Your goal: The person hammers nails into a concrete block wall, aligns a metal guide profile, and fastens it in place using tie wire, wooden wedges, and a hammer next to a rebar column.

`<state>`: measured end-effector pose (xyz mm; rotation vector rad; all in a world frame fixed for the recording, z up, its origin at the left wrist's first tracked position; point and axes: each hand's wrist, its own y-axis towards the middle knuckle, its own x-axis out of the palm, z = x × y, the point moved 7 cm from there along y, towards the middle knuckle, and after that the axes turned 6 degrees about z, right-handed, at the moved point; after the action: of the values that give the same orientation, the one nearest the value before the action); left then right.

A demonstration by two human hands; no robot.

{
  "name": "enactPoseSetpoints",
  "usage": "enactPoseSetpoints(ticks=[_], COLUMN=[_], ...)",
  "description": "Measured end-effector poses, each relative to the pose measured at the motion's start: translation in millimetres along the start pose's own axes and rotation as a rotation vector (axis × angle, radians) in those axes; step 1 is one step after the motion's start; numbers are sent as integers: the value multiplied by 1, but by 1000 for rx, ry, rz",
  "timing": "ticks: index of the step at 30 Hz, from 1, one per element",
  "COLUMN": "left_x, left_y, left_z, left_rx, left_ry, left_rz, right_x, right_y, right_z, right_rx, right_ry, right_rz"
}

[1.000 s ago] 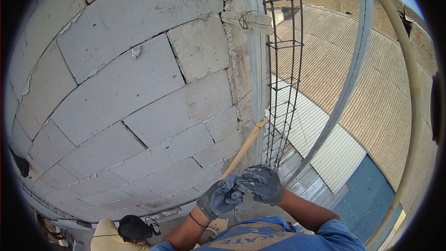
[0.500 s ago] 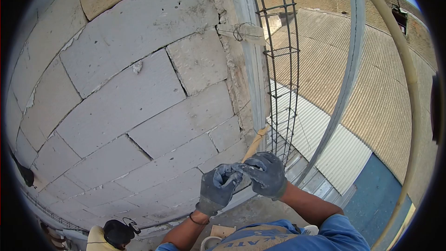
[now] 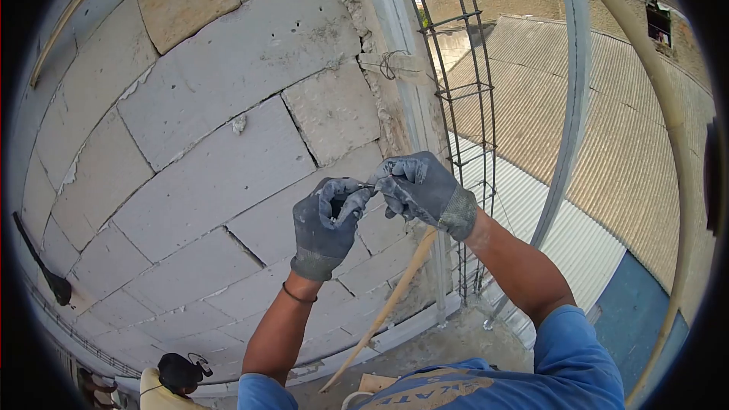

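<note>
Both my hands wear dark grey gloves smeared with pale dust and are raised before the block wall (image 3: pixel 213 159). My left hand (image 3: pixel 326 224) has its fingers curled and pinched around a small dark thing, too small to name. Fingertips of my right hand (image 3: pixel 421 190) are pressed together beside it, nearly touching the left fingertips. What the right fingers hold, if anything, is hidden. Behind and below the hands, a wooden pole (image 3: pixel 391 296) leans at a slant.
A rebar cage (image 3: pixel 467 91) stands at the wall's edge, beside a metal post (image 3: pixel 569 106) and a curved bamboo pole (image 3: pixel 668 99). Corrugated roofs (image 3: pixel 623 144) lie beyond. A person in a black cap (image 3: pixel 180 373) is at lower left. A dark tool-like object (image 3: pixel 57 285) is far left.
Both hands have risen from near my chest to in front of the wall, still close together. The view has shifted, with more of the pole and floor now showing.
</note>
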<state>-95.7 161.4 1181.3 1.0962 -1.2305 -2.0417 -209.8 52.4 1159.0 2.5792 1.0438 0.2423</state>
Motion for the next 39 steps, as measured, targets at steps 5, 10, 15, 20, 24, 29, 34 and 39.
enactPoseSetpoints(ticks=[5, 10, 15, 20, 24, 29, 34, 39], left_x=[4, -1, -22, 69, 147, 206, 183, 115], left_y=[-10, -7, -28, -148, -312, -514, -696, -855], left_z=[-10, -10, -18, 2, 35, 11, -43, -56], left_rx=[-387, -422, -563, -814, -1217, -1236, -1282, -1215], left_ry=[-379, -412, -361, -511, -665, -545, -122, 284], left_rz=[128, 252, 253, -337, -851, -980, -1037, -1354], right_x=[-2, -17, -69, -81, -18, 48, 60, 155], right_y=[3, -14, -118, -418, -649, -828, -891, -1128], right_z=[-21, -6, 137, 444, 472, 524, 579, 727], right_rx=[-3, -66, 31, 846, 1153, 1504, 1566, 1598], right_ry=[-154, 200, 371, 688, 479, 383, 399, -48], right_rz=[-100, 79, 453, 1079, 1540, 1530, 1389, 1385])
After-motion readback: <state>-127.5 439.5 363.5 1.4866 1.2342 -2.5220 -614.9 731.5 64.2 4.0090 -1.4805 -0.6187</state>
